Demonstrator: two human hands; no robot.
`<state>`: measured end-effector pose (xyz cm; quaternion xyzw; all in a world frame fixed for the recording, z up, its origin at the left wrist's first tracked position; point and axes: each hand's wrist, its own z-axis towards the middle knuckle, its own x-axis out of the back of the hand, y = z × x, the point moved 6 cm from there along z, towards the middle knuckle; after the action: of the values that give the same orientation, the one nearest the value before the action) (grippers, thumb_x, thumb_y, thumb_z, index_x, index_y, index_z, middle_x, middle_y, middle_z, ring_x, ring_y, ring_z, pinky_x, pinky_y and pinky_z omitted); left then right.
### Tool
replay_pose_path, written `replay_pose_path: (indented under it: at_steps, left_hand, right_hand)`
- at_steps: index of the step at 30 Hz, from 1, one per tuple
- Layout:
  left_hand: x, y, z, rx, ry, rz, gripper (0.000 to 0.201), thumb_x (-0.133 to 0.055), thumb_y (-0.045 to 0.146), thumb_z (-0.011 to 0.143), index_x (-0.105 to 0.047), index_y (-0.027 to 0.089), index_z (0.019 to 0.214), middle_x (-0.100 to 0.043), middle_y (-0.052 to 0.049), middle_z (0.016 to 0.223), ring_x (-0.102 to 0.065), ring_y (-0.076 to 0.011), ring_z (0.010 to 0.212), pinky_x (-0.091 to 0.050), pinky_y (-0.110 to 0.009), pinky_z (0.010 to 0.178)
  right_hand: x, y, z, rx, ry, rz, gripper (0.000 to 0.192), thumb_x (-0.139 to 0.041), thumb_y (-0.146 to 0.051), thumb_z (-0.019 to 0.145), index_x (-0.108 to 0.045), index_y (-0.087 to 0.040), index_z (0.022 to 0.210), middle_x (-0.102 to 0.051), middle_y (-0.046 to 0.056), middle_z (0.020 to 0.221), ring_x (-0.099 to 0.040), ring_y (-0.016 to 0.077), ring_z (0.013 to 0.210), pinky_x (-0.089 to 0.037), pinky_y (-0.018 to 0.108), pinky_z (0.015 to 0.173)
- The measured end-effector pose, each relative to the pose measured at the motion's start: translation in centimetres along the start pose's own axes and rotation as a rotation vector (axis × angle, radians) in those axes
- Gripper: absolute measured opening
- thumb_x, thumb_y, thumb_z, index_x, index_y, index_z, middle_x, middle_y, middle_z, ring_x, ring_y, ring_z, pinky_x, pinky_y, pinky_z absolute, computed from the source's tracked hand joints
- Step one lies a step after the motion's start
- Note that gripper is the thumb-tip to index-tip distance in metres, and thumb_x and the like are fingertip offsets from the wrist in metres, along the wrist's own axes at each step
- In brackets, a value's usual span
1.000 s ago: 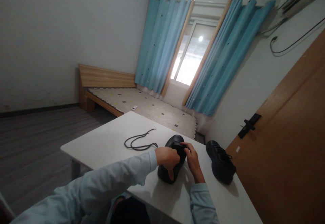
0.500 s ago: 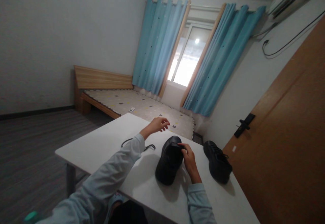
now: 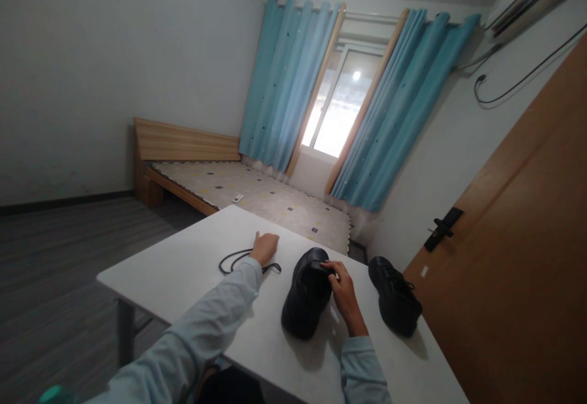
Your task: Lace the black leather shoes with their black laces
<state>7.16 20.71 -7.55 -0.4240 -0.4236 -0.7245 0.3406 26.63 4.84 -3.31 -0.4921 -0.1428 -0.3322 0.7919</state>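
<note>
A black lace-up shoe (image 3: 305, 306) stands on the white table (image 3: 183, 245) in front of me. My right hand (image 3: 342, 288) is closed on it, thumb and fingers pinching the tongue at its upper right. To the left, my left hand (image 3: 265, 249) is low over the tabletop, its back toward me and the thumb up; the fingertips are hidden. A loose black shoelace (image 3: 229, 260) lies looped under and beside the left wrist. I cannot tell whether that hand touches it. The second black shoe (image 3: 395, 300), with its lace in, stands at the right, apart from both hands.
Behind the table is a bed (image 3: 257, 191) with a patterned mattress and a small white remote (image 3: 237, 198) on it. A brown door (image 3: 513, 257) with a black handle (image 3: 444, 229) is close on the right. Blue curtains (image 3: 293, 86) hang by the window.
My left hand has moved left and down from beside the shoe's toe to above the loose shoelace, and its fingers have turned out of sight. My right hand keeps its hold on the shoe.
</note>
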Motion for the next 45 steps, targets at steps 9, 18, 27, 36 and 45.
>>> replay_pose_path:
  at_steps: [9, 18, 27, 36, 45]
  left_hand:
    - [0.9, 0.0, -0.4, -0.028, 0.007, 0.072, 0.026, -0.040, 0.012, 0.086, -0.061, 0.015, 0.100, -0.060, -0.014, 0.105, -0.056, -0.0249, 0.099, -0.042, -0.038, 0.082]
    - [0.7, 0.1, -0.1, -0.023, 0.007, -0.050, 0.022, -0.038, 0.009, 0.085, -0.060, 0.010, 0.088, -0.060, -0.017, 0.095, -0.055, -0.0264, 0.098, -0.040, -0.040, 0.084]
    - [1.7, 4.0, -0.3, -0.218, -0.058, -0.476, 0.011, -0.044, 0.016, 0.086, -0.053, 0.014, 0.091, -0.067, -0.004, 0.081, -0.063, -0.0112, 0.071, -0.049, -0.022, 0.066]
    - [0.8, 4.9, -0.6, -0.167, -0.197, -0.939, 0.025, -0.050, 0.018, 0.079, -0.065, 0.012, 0.098, -0.068, -0.006, 0.077, -0.065, -0.0120, 0.067, -0.054, -0.022, 0.058]
    - [1.7, 5.4, -1.0, -0.310, -0.102, -0.600, 0.016, -0.061, 0.023, 0.076, -0.072, 0.015, 0.085, -0.071, -0.004, 0.076, -0.064, -0.0130, 0.067, -0.048, -0.021, 0.066]
  right_hand:
    - [-0.1, -1.6, 0.4, -0.016, -0.133, -0.062, 0.027, -0.039, -0.022, 0.078, -0.062, -0.018, 0.090, -0.062, 0.008, 0.103, -0.055, 0.0204, 0.102, -0.042, 0.030, 0.085]
    - [-1.1, -2.3, 2.9, 0.003, -0.236, -0.499, 0.022, -0.049, -0.014, 0.076, -0.064, -0.017, 0.093, -0.067, 0.006, 0.089, -0.058, 0.0194, 0.087, -0.041, 0.028, 0.081]
    - [-3.0, -3.2, 4.0, 0.059, -0.410, -0.703, 0.081, -0.052, -0.003, 0.066, -0.028, -0.023, 0.141, -0.057, 0.009, 0.117, -0.051, 0.0217, 0.107, -0.037, 0.028, 0.089]
    - [-2.7, -3.6, 3.6, 0.055, -0.330, -0.670, 0.055, -0.050, -0.011, 0.075, -0.045, -0.022, 0.129, -0.061, 0.007, 0.114, -0.052, 0.0208, 0.107, -0.038, 0.028, 0.089]
    - [-3.3, -3.6, 3.2, 0.091, -0.362, -0.760, 0.040, -0.048, -0.023, 0.084, -0.056, -0.024, 0.124, -0.062, 0.009, 0.101, -0.052, 0.0237, 0.098, -0.040, 0.031, 0.085]
